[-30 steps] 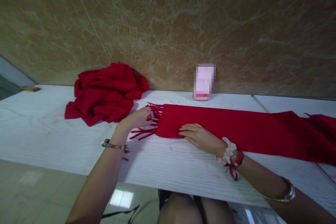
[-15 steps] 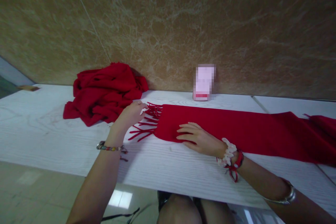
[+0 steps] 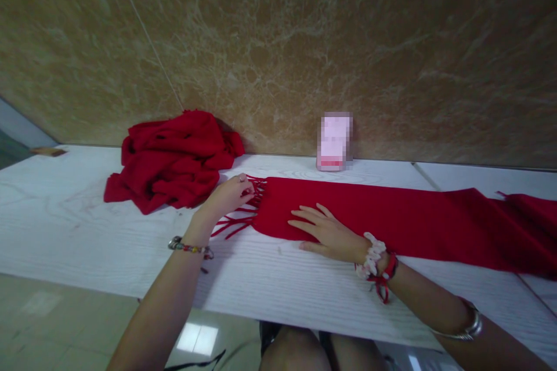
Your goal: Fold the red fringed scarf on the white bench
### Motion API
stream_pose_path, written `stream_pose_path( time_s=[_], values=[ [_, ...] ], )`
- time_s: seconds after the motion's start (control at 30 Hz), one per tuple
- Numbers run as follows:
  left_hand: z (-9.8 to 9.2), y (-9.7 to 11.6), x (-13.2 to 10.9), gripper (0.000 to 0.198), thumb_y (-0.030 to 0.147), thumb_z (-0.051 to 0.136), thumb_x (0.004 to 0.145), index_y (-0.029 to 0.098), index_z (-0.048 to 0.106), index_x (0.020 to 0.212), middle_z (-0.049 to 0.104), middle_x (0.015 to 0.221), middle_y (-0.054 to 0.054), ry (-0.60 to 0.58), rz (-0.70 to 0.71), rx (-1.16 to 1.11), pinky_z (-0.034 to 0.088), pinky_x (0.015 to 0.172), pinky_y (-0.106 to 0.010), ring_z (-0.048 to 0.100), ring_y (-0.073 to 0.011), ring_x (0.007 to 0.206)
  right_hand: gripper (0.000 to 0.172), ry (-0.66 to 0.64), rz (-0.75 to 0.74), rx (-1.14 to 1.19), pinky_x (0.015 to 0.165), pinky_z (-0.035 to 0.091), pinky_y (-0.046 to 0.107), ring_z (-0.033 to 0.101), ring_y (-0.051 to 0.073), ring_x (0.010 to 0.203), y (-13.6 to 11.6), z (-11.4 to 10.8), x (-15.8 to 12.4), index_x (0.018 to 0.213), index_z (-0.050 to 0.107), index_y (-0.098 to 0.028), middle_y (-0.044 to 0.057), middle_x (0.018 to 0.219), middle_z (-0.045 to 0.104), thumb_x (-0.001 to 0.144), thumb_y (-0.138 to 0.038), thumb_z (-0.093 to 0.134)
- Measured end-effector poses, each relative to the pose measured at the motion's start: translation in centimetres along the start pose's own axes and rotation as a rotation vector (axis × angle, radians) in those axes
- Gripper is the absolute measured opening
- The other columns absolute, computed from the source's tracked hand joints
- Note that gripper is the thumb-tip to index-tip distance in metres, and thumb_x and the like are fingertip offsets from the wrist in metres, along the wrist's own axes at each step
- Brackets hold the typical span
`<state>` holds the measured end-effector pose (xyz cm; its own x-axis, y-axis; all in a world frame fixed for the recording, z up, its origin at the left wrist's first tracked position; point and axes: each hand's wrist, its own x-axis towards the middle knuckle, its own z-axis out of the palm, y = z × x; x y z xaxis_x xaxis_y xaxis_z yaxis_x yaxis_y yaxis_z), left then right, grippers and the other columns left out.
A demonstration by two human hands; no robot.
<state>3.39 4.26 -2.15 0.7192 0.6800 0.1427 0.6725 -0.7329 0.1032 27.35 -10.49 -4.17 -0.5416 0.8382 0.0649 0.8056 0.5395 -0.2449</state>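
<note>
A red scarf (image 3: 374, 214) lies stretched lengthwise across the white wood-grained table, its fringed end towards the left. At that fringe, my left hand (image 3: 232, 194) has its fingers curled in on the upper strands, partly covering them. Several lower strands fan out loose beside it. My right hand (image 3: 333, 235) rests flat on the scarf near its front edge, fingers spread, with the thumb side over the bare table. Just behind my left hand sits a crumpled heap of red fabric (image 3: 174, 156). The scarf's far right end is bunched and runs out of view.
A pink-and-white phone-shaped object (image 3: 334, 142), blurred out, leans against the brown marbled wall (image 3: 278, 58). The white table (image 3: 270, 284) has its front edge just above my knees. A small brown piece (image 3: 47, 151) lies at the far left corner.
My left hand has moved right and slightly down onto the fringe, its fingers curling in. The fingers of my right hand have spread wider on the scarf. The view has tilted slightly up.
</note>
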Motion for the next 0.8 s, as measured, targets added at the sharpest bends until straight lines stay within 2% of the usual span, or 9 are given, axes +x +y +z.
stream_pose_path(
  time_s=[0.1, 0.3, 0.47, 0.57, 0.8],
  values=[
    [0.1, 0.1, 0.1, 0.012, 0.019, 0.051, 0.077, 0.016, 0.062, 0.073, 0.057, 0.081, -0.006, -0.078, 0.021, 0.001, 0.042, 0.069, -0.025, 0.054, -0.0165, 0.075, 0.049, 0.003, 0.005, 0.004, 0.103, 0.015, 0.052, 0.025, 0.024, 0.128, -0.1, 0.0, 0.0, 0.128, 0.041, -0.022, 0.009, 0.135, 0.039, 0.085, -0.046, 0.040],
    [-0.6, 0.5, 0.1, 0.011, 0.015, 0.053, 0.072, 0.017, 0.064, 0.072, 0.062, 0.076, -0.003, -0.148, -0.023, -0.011, 0.041, 0.063, -0.022, 0.054, -0.0137, 0.067, 0.048, 0.014, 0.008, 0.018, 0.102, 0.016, 0.053, 0.027, 0.024, 0.127, -0.1, 0.0, 0.0, 0.127, 0.042, -0.023, 0.010, 0.135, 0.040, 0.085, -0.045, 0.041],
    [-1.0, 1.4, 0.1, 0.013, 0.021, 0.053, 0.074, 0.016, 0.064, 0.069, 0.062, 0.071, -0.003, -0.193, -0.075, -0.018, 0.039, 0.056, -0.021, 0.053, -0.0131, 0.060, 0.048, 0.019, 0.010, 0.016, 0.102, 0.016, 0.052, 0.026, 0.024, 0.127, -0.1, 0.0, 0.0, 0.127, 0.042, -0.023, 0.009, 0.135, 0.040, 0.085, -0.045, 0.041],
    [-0.9, 1.7, 0.1, 0.014, 0.014, 0.050, 0.073, 0.015, 0.063, 0.069, 0.063, 0.071, -0.004, -0.224, -0.074, 0.024, 0.040, 0.057, -0.021, 0.054, -0.0133, 0.061, 0.048, 0.007, 0.013, 0.008, 0.102, 0.016, 0.052, 0.026, 0.024, 0.127, -0.2, -0.1, 0.0, 0.127, 0.042, -0.022, 0.009, 0.135, 0.039, 0.085, -0.045, 0.041],
    [-1.0, 0.0, -0.7, 0.015, 0.012, 0.046, 0.075, 0.013, 0.062, 0.073, 0.061, 0.078, -0.007, -0.154, -0.090, 0.180, 0.042, 0.065, -0.023, 0.056, -0.0160, 0.071, 0.049, -0.005, 0.012, 0.015, 0.103, 0.015, 0.052, 0.025, 0.024, 0.128, -0.1, -0.1, -0.1, 0.129, 0.041, -0.022, 0.009, 0.136, 0.038, 0.086, -0.045, 0.039]
  ],
)
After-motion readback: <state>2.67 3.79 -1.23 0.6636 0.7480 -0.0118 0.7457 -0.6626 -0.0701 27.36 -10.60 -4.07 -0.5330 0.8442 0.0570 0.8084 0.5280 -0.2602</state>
